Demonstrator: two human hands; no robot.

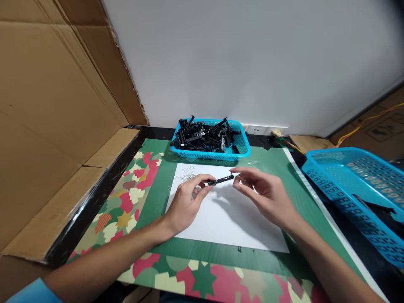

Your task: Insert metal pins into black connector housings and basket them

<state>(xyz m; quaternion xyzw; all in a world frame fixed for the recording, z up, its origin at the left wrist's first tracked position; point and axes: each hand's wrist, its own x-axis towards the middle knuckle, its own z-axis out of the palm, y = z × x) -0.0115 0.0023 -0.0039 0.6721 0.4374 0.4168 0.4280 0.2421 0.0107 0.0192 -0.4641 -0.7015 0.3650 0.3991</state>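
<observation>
A narrow black plastic part (222, 180) with small slots is held above a white sheet of paper (233, 219). The thumb and fingers of my left hand (188, 202) pinch its left end. At the other end is my right hand (265, 191), its curled index finger and thumb on either side of the tip. A small upright bit shows under that index fingertip, too small to name. Beside my left hand, a scatter of tiny thin metal pieces (188, 174) lies on the sheet, partly hidden by the hand.
Behind the sheet, a blue plastic basket (208, 156) holds many similar black parts (202, 136). Another blue basket (347, 189) at right contains a few dark pieces (375, 206). Cardboard (57, 126) walls the left side. A wall socket (257, 130) and yellow cable (356, 128) are behind.
</observation>
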